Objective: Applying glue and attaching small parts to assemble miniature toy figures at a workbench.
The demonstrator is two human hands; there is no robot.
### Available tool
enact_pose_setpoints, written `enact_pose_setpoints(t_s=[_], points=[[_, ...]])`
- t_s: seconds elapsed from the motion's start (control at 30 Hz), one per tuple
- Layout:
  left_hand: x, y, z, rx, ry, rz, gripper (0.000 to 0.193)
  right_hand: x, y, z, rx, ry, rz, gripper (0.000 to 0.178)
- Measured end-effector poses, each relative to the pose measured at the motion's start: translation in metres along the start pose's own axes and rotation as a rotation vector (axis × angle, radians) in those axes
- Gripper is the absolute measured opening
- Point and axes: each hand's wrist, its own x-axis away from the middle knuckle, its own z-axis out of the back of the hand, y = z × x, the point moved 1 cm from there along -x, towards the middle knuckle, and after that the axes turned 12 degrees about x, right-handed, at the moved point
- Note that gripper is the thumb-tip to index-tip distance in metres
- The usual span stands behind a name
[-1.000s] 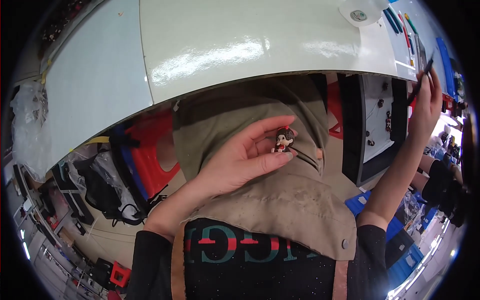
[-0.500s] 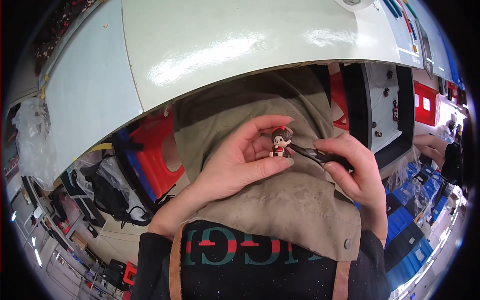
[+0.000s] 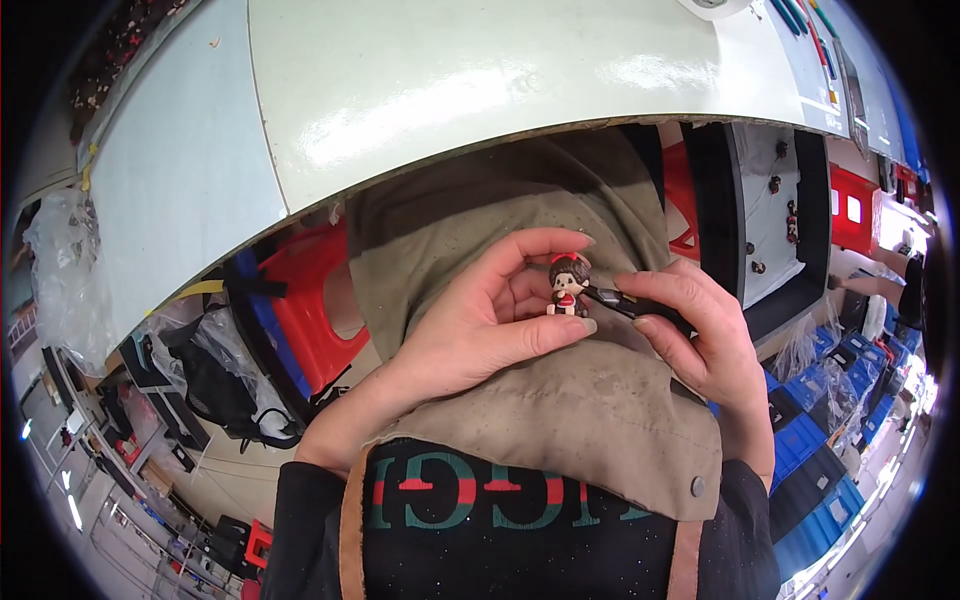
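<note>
Crumpled clear plastic bag point(image 3: 62, 270) far left, blue bins point(image 3: 815, 450) lower right

The left hand point(image 3: 480, 330) pinches a small doll figure point(image 3: 567, 287) while the right hand point(image 3: 700, 340) presses a dark tool point(image 3: 612, 297) against it.

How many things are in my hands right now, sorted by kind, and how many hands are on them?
Small doll figures: 1, the figure with brown hair and red top, pinched in the left hand
Dark slim tools: 1, the tool in the right hand, tip at the figure
Hands: 2
Total: 2 things held, 2 hands
</note>
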Motion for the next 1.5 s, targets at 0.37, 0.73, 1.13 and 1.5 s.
enact_pose_setpoints(t_s=[0.37,0.73,1.13,1.5], points=[[0.0,0.0,0.0,-0.007,-0.002,0.002,0.057,-0.001,0.001,-0.002,-0.016,0.008,0.002,0.03],[0.003,-0.003,0.002,-0.019,0.009,-0.005,0.054,0.005,-0.002,-0.01,-0.047,-0.029,-0.063,0.029],[0.003,0.001,0.0,0.029,0.047,0.036,0.056,0.012,0.007,-0.015,-0.573,-0.161,-0.323,0.02],[0.002,0.003,0.0,0.024,0.044,0.04,0.054,-0.011,-0.003,-0.016,-0.041,0.019,-0.024,0.014]])
